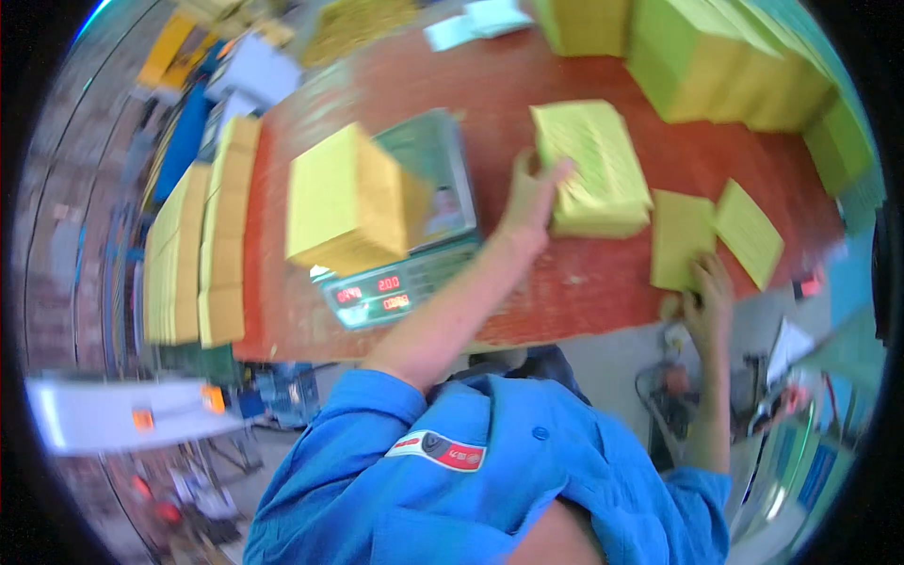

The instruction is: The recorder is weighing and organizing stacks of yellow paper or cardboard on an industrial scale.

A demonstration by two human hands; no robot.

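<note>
**A:** Head view, what's each hand on?

**B:** Left hand (529,200) is stretched out over the red bench (603,282), fingers spread wide and laid against the left side of a yellow paper bundle (595,168) sitting mid-bench. The grip is wide, more pressing on the bundle than wrapped around it. Right hand (706,299) is down at the near edge of the bench, fingertips on a flat yellow packet (680,237). Can't tell if it's actually pinching it or just resting there.

**A:** Anything right beside that?

**B:** A second flat packet (750,232), tilted, just right of the first one and touching or overlapping it at the edge.

**A:** And the left half of the bench?

**B:** A weighing scale (414,235) with a lit red display on its near face, and a thick yellow stack (344,200) sitting on its platter. Further left, a long row of yellow bundles (202,254) runs along the bench's left edge.

**A:** Far side?

**B:** Big blocks of yellow-green stacks (725,66) piled at the far right. The person's blue shirt (490,471) fills the near bottom of the shot.
</note>
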